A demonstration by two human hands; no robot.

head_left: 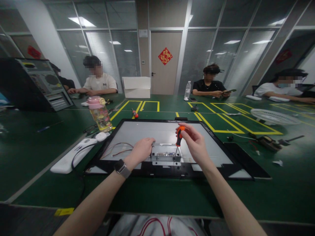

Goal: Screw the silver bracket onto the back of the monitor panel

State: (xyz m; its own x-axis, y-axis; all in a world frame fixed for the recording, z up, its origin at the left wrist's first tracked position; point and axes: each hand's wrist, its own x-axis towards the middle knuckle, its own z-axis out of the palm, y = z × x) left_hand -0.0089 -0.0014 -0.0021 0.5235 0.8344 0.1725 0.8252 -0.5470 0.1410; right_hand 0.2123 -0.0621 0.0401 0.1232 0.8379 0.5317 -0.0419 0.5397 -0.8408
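Observation:
A flat display panel (145,131) with a black frame lies back side up before me. On its near middle sits a silver metal bracket (161,158) with a row of connector ports. My left hand (142,150), wearing a watch, grips the bracket's left edge with curled fingers; some fingertips are hidden. In my right hand (194,139) is an orange and black screwdriver (180,136), held nearly upright between thumb and fingers. Its tip meets the right end of the bracket. Thin wires (118,147) lie across the panel left of my left hand.
Left of the panel are a white power strip (73,157), a pink-lidded bottle (99,114) and an open computer case (36,85). At right lie a dark flat strip (248,160) and a brown tool (268,142). Several people sit across the green table (157,193).

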